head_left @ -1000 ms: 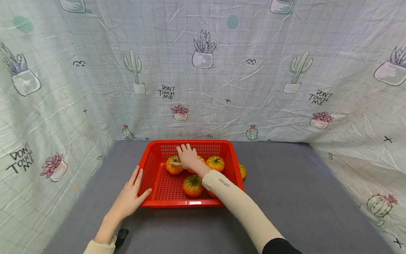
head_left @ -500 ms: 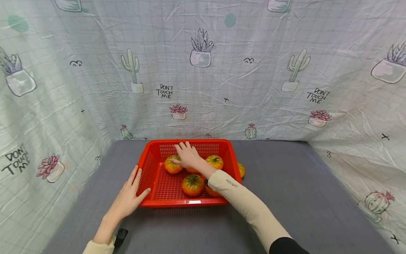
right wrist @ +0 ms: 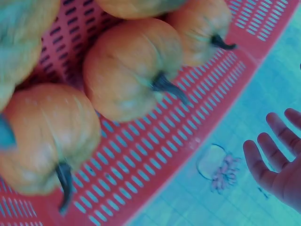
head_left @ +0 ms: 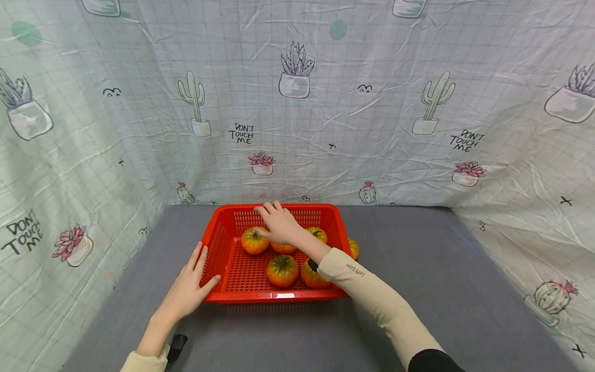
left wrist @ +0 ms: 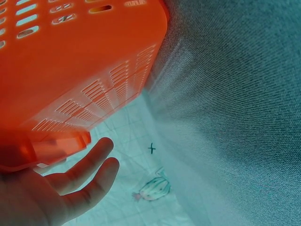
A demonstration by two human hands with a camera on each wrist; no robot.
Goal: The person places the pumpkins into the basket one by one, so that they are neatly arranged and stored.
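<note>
A red plastic basket point(head_left: 274, 297) stands on the grey surface, with several small orange-green pumpkins point(head_left: 282, 271) inside. My left hand point(head_left: 186, 289) rests at its left rim, fingers fairly straight along the outside and thumb by the near-left corner. In the left wrist view, two fingers point(left wrist: 101, 176) extend past the rim. My right hand point(head_left: 281, 227) is above the back of the basket, over a pumpkin point(head_left: 283, 248) that it partly covers. Nothing is in its spread fingers. In the right wrist view, dark-stemmed pumpkins point(right wrist: 134, 70) line the slotted wall, apart from the right hand point(right wrist: 280, 169).
Another pumpkin point(head_left: 354, 249) lies outside the basket, against its right side. The grey cloth surface point(head_left: 418, 268) extends to both sides. A light cactus-print curtain point(head_left: 325, 119) closes off the back and sides.
My right hand has risen slightly and its forearm has shifted right, uncovering more of the pumpkins at the near right and the middle back. The left hand stays on the rim.
</note>
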